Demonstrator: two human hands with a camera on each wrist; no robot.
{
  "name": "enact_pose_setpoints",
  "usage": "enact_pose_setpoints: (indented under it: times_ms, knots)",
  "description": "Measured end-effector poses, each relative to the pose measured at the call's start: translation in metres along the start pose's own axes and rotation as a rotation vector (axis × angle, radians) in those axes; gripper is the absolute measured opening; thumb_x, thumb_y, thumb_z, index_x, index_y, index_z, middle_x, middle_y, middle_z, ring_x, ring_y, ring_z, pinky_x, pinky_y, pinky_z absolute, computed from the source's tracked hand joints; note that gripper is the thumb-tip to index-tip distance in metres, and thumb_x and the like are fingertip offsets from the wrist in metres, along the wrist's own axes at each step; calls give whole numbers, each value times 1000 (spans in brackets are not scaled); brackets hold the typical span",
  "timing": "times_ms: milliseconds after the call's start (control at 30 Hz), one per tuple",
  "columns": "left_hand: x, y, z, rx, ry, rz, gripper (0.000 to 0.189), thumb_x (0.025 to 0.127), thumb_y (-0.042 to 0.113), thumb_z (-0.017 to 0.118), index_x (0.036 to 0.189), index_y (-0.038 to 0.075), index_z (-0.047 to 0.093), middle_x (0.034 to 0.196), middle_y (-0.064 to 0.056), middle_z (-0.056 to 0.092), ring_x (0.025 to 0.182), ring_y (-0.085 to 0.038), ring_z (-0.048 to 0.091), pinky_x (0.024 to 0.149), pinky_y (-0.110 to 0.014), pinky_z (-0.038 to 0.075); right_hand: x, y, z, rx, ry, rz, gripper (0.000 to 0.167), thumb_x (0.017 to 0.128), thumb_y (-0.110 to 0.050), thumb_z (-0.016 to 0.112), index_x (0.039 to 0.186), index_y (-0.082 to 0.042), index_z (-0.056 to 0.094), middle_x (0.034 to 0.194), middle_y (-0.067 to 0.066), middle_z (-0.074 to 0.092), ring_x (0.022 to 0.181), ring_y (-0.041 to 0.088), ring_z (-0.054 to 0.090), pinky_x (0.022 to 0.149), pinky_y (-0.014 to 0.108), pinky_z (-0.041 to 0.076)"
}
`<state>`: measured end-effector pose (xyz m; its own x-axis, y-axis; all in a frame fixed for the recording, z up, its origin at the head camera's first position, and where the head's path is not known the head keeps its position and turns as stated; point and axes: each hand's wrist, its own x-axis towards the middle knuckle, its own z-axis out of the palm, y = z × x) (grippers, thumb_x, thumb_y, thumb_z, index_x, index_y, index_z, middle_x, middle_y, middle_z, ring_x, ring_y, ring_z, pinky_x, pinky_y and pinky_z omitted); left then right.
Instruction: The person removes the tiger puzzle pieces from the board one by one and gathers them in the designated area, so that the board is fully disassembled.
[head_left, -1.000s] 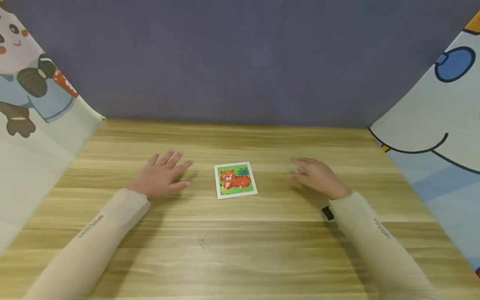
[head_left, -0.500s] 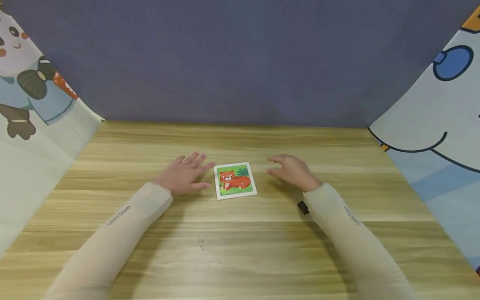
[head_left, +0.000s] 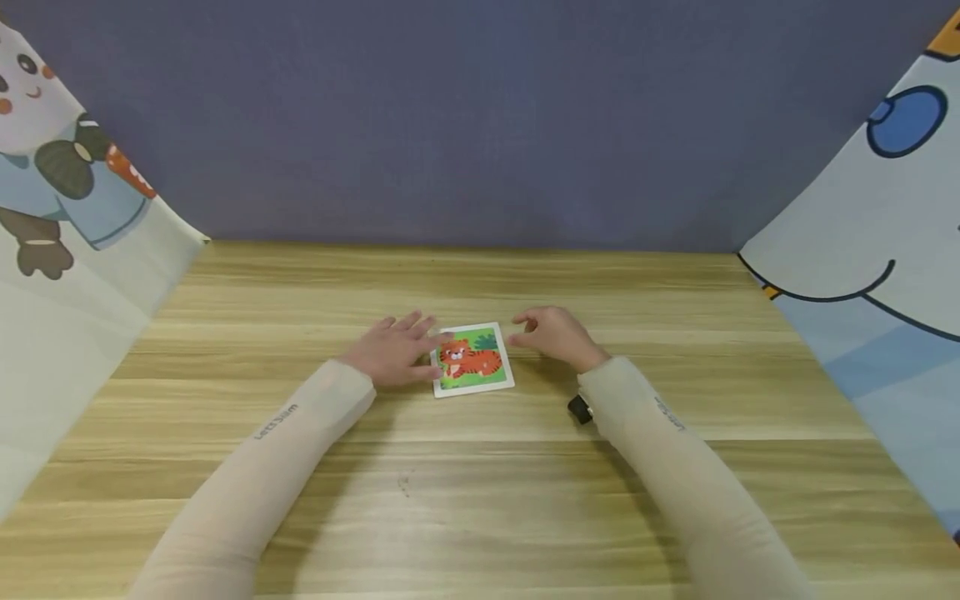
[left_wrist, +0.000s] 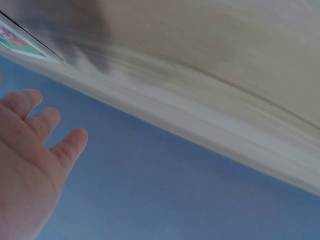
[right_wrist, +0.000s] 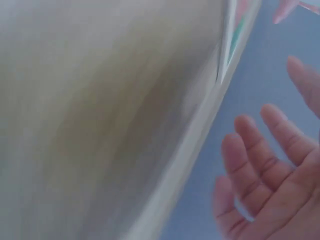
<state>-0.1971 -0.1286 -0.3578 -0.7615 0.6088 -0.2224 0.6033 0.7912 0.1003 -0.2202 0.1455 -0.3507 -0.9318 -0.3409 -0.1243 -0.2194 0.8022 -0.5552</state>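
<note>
A square picture card [head_left: 480,371] with a white border lies flat on the table, showing an orange striped tiger on green. My left hand [head_left: 386,350] is at its left side, palm down with fingers spread; the thumb and a fingertip overlap the card's left edge in the head view. On the other side, my right hand [head_left: 558,336] has its loosely bent fingers close to the card's upper right edge and holds nothing. Only a corner of the card [left_wrist: 20,42] shows in the left wrist view. In the right wrist view, the right hand's fingers [right_wrist: 255,150] are apart, with nothing between them.
The wood-grain table [head_left: 487,500] runs back to a dark blue-grey cloth wall [head_left: 480,125]. Cartoon-printed cloths hang at the left [head_left: 90,333] and right [head_left: 847,242]. A small black piece [head_left: 579,408] sits at the right sleeve cuff.
Both hands have moved inward toward the card, the left one rightward until it overlaps the card's edge, the right one leftward to beside it. The card has stayed in place.
</note>
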Motion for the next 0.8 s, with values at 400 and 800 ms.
enact_pose_setpoints:
  times_ms: [400, 800]
  knots:
    - [20, 20, -3, 57, -86, 7, 64, 98, 54, 41, 153, 25, 28, 159, -11, 17, 144, -33, 15, 112, -55, 20, 9, -10, 15, 167, -12, 113, 41, 85, -18, 70, 122, 1, 64, 117, 17, 64, 94, 24, 60, 79, 35, 51]
    - [35, 27, 8, 60, -171, 8, 67, 95, 57, 44, 153, 30, 25, 158, -6, 20, 143, -30, 20, 111, -54, 23, 18, -19, 22, -17, -53, 175, 43, 85, -22, 70, 126, -10, 64, 132, 8, 59, 105, 23, 60, 87, 40, 48]
